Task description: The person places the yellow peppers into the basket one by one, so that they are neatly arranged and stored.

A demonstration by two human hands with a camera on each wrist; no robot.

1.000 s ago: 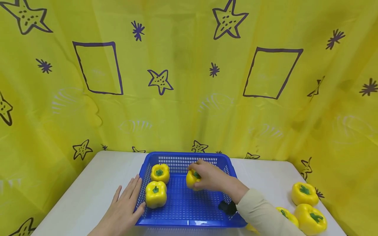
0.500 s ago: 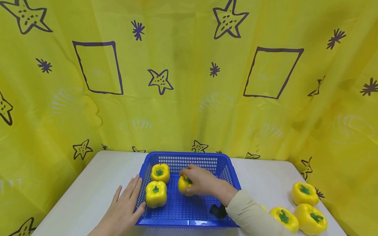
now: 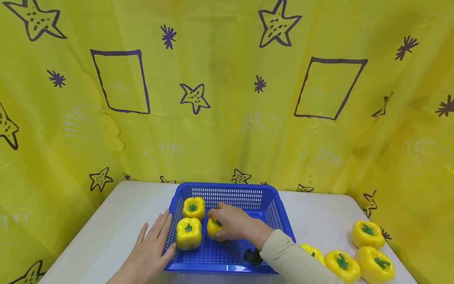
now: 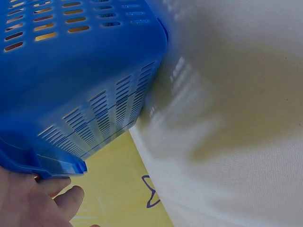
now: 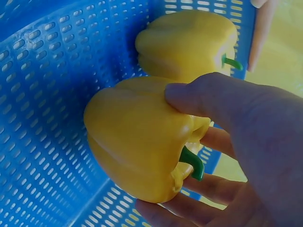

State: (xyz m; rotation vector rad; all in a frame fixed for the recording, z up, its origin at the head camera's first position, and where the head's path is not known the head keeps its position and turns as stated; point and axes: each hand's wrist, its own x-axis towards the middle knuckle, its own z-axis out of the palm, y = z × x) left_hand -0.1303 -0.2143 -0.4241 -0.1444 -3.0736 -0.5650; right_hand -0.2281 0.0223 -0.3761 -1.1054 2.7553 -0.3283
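A yellow bell pepper with a green stem is held in my right hand, low inside the blue plastic basket. In the right wrist view the thumb lies on one side of this pepper and the fingers curl under the other. Two more yellow bell peppers sit along the basket's left side, one at the back and one nearer. My left hand rests against the basket's left rim with straight fingers. Its fingertips show at the rim in the left wrist view.
Several yellow bell peppers stand on the white table to the right of the basket, partly behind the right sleeve. A black device sits under the right wrist. Yellow patterned cloth surrounds the table's back and sides.
My right hand has moved left and slightly nearer with the bell pepper, toward the two peppers on the basket's left side. The left hand has stayed at the rim.
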